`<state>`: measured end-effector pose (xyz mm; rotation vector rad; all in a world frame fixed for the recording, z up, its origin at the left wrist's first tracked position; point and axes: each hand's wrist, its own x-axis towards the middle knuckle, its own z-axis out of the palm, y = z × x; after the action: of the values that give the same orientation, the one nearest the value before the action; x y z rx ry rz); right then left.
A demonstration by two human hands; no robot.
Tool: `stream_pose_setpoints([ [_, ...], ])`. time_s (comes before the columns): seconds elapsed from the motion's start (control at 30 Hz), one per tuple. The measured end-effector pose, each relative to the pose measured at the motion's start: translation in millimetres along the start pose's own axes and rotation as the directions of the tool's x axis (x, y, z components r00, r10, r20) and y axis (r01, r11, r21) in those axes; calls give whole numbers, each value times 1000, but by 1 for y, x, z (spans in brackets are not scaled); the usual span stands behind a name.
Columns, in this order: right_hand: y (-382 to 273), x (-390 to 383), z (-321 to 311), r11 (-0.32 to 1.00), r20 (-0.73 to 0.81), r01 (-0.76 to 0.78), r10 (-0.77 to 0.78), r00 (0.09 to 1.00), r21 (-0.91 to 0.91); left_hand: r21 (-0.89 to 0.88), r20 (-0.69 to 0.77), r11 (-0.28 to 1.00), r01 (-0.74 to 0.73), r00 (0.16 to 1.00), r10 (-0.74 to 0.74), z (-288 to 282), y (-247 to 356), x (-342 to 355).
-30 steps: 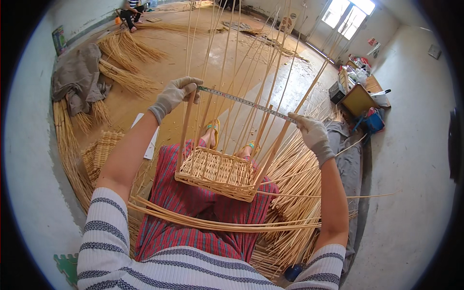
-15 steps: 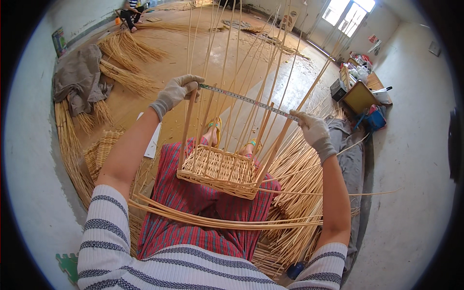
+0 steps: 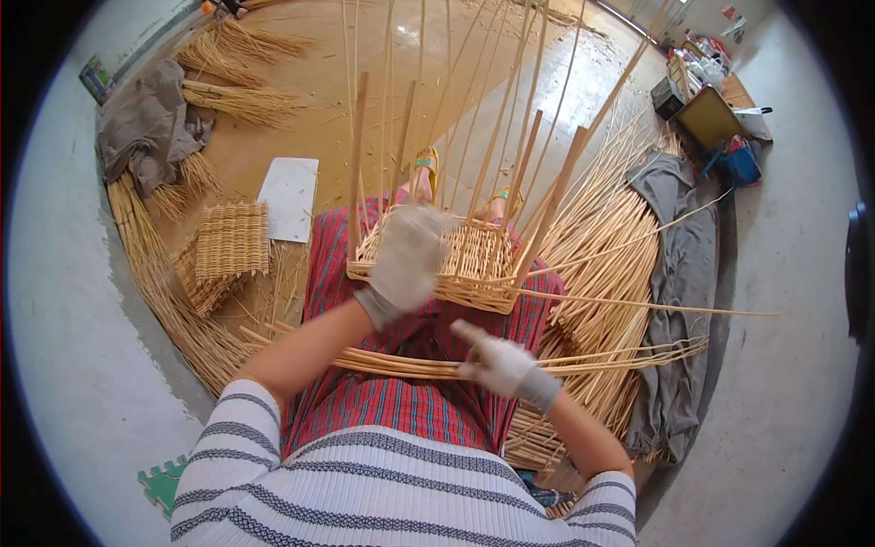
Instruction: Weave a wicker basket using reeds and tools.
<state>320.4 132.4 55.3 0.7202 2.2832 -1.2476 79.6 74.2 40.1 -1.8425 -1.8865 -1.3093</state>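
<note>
A woven wicker basket base (image 3: 478, 248) lies across my knees, with thick corner posts (image 3: 358, 164) and long thin rods standing up from it. My left hand (image 3: 407, 260), in a pale work glove, passes over the near left part of the base, and motion blur hides its fingers. Lower down, my gloved right hand (image 3: 501, 365) is above my lap beside a bundle of peeled rods (image 3: 401, 366) lying crosswise there. One of its fingers stretches forward, apart from the others, and nothing shows in its grasp. The measuring tape is out of sight.
A large heap of rods (image 3: 597, 273) lies to my right beside a grey cloth (image 3: 679, 301). At left are woven panels (image 3: 232, 239), a white board (image 3: 290, 196) and rod bundles (image 3: 239, 100). A blue bag (image 3: 740, 164) sits by the right wall.
Both hands have come down from the tops of the posts, where they stretched a measuring tape. The left is now over the base, the right over my lap. The view has tilted downward.
</note>
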Motion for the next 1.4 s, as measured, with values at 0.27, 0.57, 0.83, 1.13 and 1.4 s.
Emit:
stream_pose_setpoints([
  [0.27,102,-4,-120,710,-767,-308,-522,373,-633,289,285,939,-184,953,99,129,49,-48],
  [0.57,185,11,-107,831,-667,-427,95,739,-355,329,413,934,-139,911,-10,130,50,-50],
  [0.83,121,-75,-117,558,-632,-337,-502,590,-758,26,325,999,-30,945,20,115,50,-45],
  [1.13,-47,30,-73,56,172,805,-966,194,-591,-65,571,948,312,790,-221,123,51,-46],
  [1.4,8,36,-73,894,-919,222,-393,-28,-389,-851,353,246,463,853,-384,92,38,-64],
])
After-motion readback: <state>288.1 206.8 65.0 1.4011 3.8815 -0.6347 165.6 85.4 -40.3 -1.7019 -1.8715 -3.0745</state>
